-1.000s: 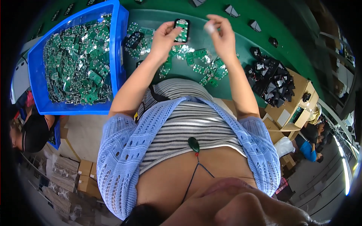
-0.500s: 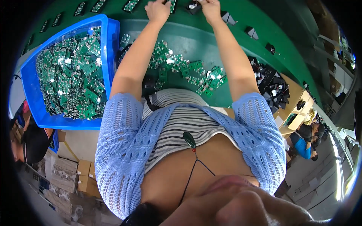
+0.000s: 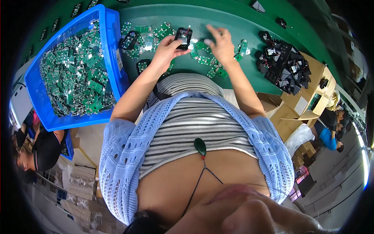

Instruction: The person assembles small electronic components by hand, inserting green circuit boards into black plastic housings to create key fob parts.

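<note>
Head view: my left grip is clamped on a black case, held up over the near part of the green worktop.
Red wire: it pokes up at the case's far edge; a careless finger could snag it and tug it loose.
Right grip: fingers apart, just beside the case, nothing between them that I can make out; a hasty reach could knock the case away.
Loose circuit boards: scattered around and below both my hands; a dropped case or dragging wrist could scratch or sweep them.
Blue bin: heaped with boards at my left; a bump could spill some.
Black heap: jumbled cases at my right, by the cardboard box; tangled wires could catch if one is pulled.
Far case: beyond the near surface; overreaching could tip it.
</note>
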`<state>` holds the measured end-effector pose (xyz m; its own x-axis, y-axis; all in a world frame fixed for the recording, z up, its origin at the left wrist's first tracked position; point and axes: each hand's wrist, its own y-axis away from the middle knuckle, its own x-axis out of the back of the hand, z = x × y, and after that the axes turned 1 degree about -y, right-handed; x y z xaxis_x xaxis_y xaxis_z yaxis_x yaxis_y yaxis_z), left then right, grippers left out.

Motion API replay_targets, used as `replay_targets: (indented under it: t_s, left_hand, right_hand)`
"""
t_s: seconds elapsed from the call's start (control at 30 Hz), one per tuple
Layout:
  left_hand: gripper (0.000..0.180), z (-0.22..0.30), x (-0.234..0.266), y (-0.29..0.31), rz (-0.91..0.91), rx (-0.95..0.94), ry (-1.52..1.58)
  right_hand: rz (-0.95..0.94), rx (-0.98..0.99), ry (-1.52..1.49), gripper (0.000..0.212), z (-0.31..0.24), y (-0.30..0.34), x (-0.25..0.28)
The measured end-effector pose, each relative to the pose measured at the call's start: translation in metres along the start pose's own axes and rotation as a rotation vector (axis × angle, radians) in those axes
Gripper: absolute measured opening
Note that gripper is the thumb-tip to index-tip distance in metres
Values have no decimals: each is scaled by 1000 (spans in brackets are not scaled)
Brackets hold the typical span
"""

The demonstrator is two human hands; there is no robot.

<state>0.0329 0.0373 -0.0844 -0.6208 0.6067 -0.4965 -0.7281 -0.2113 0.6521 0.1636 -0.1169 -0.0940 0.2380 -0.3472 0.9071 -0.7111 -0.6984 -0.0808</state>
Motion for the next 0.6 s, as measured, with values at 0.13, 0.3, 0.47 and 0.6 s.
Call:
replay_targets:
  t_s: [0.13, 0.3, 0.47, 0.6]
  left_hand:
    - [26, -11, 15, 14, -85, 77, 52]
    - [27, -13, 15, 15, -171, 210, 168]
    - [23, -1, -10, 45, -295, 137, 220]
    - [22, 6, -29, 68, -224, -35, 51]
  right_hand:
    - [-233, 68, 124, 33, 21, 24, -14]
    - [-157, 210, -217, 25, 11, 34, 4]
    - [-89, 230, -650, 17, -39, 52, 55]
    - [34, 68, -877, 22, -57, 63, 63]
